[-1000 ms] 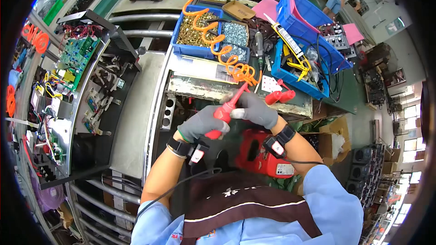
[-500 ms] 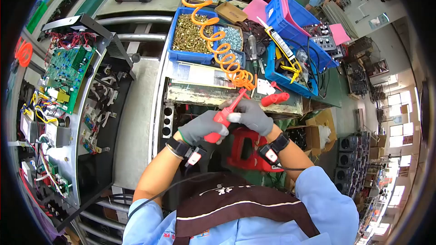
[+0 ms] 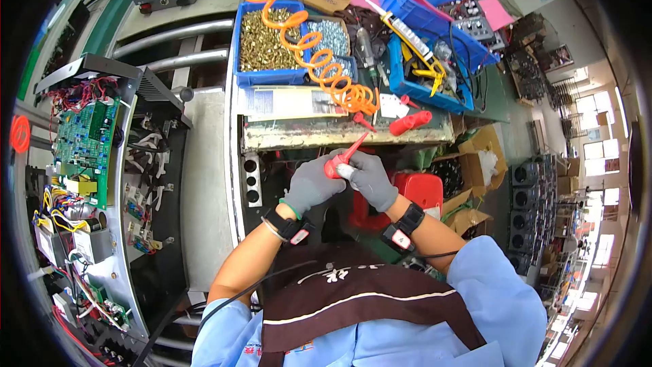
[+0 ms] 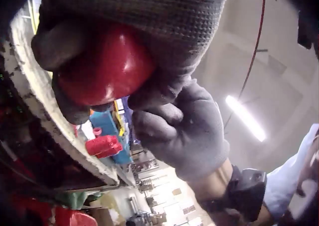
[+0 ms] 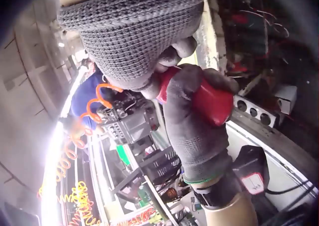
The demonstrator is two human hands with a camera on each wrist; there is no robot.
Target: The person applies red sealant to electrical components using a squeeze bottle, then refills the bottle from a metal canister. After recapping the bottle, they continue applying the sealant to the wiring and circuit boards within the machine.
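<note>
My gloved left hand (image 3: 314,183) grips a red squeeze bottle (image 3: 333,166) with a long pointed nozzle. Its nozzle (image 3: 356,144) points up toward the bench edge. Thumb and fingers of my gloved right hand (image 3: 370,178) pinch the bottle near the nozzle's base. From the left wrist, the bottle's rounded red end (image 4: 112,66) shows between the left fingers. In the right wrist view the left hand (image 5: 192,121) wraps the red body (image 5: 212,102), with the right hand (image 5: 144,44) meeting it at the nozzle side. The right fingertips are partly hidden there.
Red bottles (image 3: 411,122) and a small red nozzle piece (image 3: 364,121) lie near the bench edge. Behind are a blue bin of brass fasteners (image 3: 272,76), a coiled orange hose (image 3: 319,61) and a blue tool tray (image 3: 435,98). An opened electronics chassis (image 3: 132,197) stands left.
The left hand now covers more of the bottle, whose lower end no longer shows in the head view. Both hands stay together on it. The head view has shifted slightly.
</note>
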